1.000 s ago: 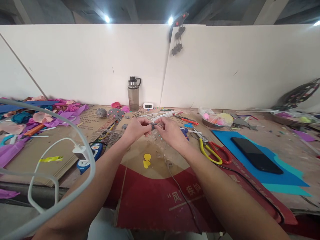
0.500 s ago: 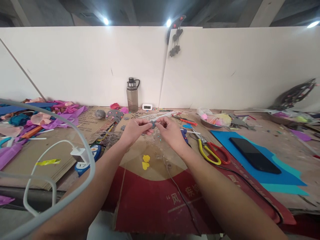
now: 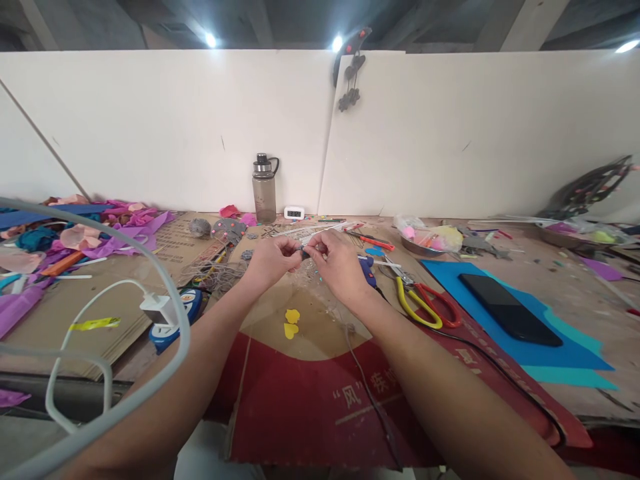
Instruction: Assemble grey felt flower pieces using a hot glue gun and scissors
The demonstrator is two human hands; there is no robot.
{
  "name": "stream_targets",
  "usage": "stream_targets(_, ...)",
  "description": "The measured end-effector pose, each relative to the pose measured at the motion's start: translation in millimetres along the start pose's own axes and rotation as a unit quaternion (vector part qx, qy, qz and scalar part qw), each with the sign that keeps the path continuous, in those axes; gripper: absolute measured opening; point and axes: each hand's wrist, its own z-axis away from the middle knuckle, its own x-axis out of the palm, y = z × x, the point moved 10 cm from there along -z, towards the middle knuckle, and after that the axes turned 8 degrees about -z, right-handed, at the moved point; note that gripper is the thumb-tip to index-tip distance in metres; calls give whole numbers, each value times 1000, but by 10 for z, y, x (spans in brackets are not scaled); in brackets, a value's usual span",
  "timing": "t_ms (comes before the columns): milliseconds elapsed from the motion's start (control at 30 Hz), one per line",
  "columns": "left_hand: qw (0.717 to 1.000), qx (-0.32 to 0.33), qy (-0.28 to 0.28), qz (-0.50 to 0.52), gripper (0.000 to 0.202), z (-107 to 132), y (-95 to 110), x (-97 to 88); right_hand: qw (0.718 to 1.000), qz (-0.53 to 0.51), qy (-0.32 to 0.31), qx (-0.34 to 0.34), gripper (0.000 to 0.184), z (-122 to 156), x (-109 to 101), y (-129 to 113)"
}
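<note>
Above the cardboard, my left hand and my right hand meet fingertip to fingertip. Both pinch a small dark grey piece, mostly hidden by the fingers. Grey yarn runs from below my right hand down to the front edge of the cardboard; whether it joins the grey piece I cannot tell. Two yellow cutouts, a flower and a heart, lie below the hands. A blue glue gun sits just right of my right hand, partly covered by it.
Scissors with red and yellow handles and a black phone on blue sheets lie to the right. A bottle and small clock stand behind. Leftward are a tape measure, white cable and coloured scraps.
My fingertips have closed in around the grey piece, covering more of it. The yarn below my right hand has shifted slightly to the right.
</note>
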Motion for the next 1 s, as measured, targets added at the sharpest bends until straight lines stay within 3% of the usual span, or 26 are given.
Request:
stream_targets(100, 994, 24, 84, -65, 5, -2, 15, -186, 996, -56, -22, 59, 9, 37, 108, 105)
stream_targets(200, 984, 18, 174, -41, 7, 3, -65, -439, 983, -106, -76, 126, 20, 144, 319, 109)
stream_targets(267, 978, 0, 204, 38, 7, -21, -184, -560, 976, -105, -148, 122, 17, 232, 482, -52)
stream_targets(333, 964, 3, 223, 143, 7, -58, -270, -648, 970, -84, -218, 72, 24, 311, 565, -283)
stream_targets(433, 927, -11, 207, 314, 10, -133, -395, -641, 975, -40, -215, 38, 34, 329, 354, -328)
stream_targets(533, 907, -27, 183, 379, 14, -157, -411, -575, 989, 45, -79, 114, 29, 269, -196, 173)
stream_targets(600, 911, -27, 170, 374, 17, -143, -371, -536, 979, 123, 3, 161, 19, 289, -526, 577)
stream_targets(667, 922, -22, 160, 353, 20, -121, -321, -501, 958, 179, 38, 222, 17, 359, -691, 972)
stream_targets(733, 931, -14, 146, 335, 22, -107, -281, -459, 930, 197, 32, 309, 23, 474, -703, 1339)
stream_targets(800, 935, -15, 127, 331, 22, -107, -280, -401, 923, 182, 10, 339, 20, 528, -614, 1525)
stream_targets(933, 942, -50, 101, 317, 28, -119, -348, -286, 928, 133, -11, 347, 16, 564, -508, 1656)
stream_targets(1000, 943, -59, 98, 312, 31, -119, -361, -255, 943, 89, -1, 319, 16, 537, -508, 1641)
